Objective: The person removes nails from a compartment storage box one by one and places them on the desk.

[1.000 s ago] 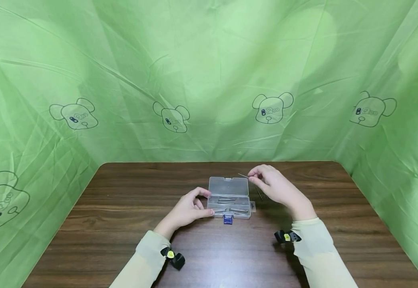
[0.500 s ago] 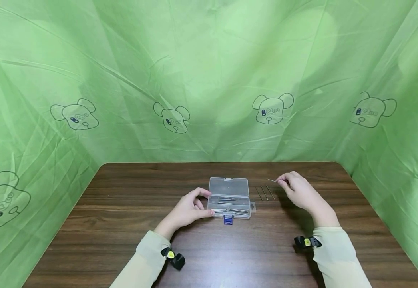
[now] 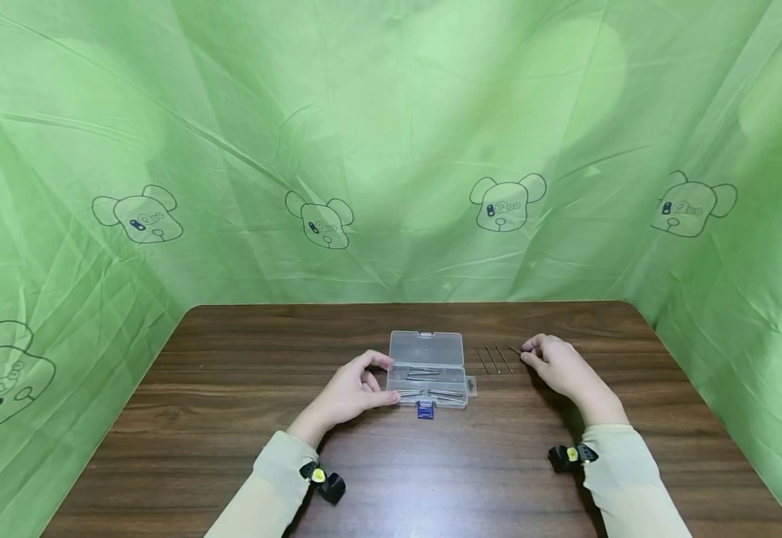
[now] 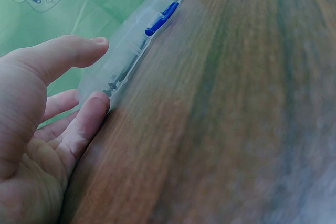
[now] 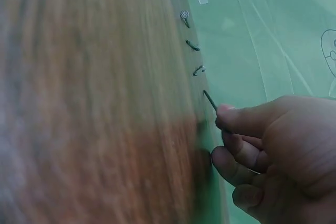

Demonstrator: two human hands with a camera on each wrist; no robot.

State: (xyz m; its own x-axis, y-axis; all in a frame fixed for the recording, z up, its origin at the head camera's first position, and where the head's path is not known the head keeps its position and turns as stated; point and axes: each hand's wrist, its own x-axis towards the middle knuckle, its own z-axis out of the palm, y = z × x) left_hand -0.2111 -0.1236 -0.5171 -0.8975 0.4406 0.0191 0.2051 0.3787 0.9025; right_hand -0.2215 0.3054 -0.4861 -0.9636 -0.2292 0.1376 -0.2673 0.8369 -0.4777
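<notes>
The clear plastic box (image 3: 427, 349) lies with its lid folded back on the table, several nails (image 3: 446, 394) in its compartments. My left hand (image 3: 353, 388) holds the box by its left end, thumb at the front corner; the left wrist view shows this hand (image 4: 47, 103) against the box (image 4: 123, 45). Between thumb and fingertips, my right hand (image 3: 569, 372) pinches a nail (image 3: 513, 349), its free end pointing left. Three nails (image 3: 499, 359) lie side by side between the box and that hand. In the right wrist view, the pinched nail (image 5: 209, 99) sticks out of my right hand (image 5: 278, 150).
A blue latch (image 3: 425, 409) juts from the box's front, and a clear hanging tab (image 3: 472, 386) from its right side. Green cloth (image 3: 391, 149) with printed bear heads stands behind and beside the brown wooden table (image 3: 263, 336).
My right hand has moved right from above the box's right side, carrying its nail, and is now lower beside the three nails. My left hand stays on the box.
</notes>
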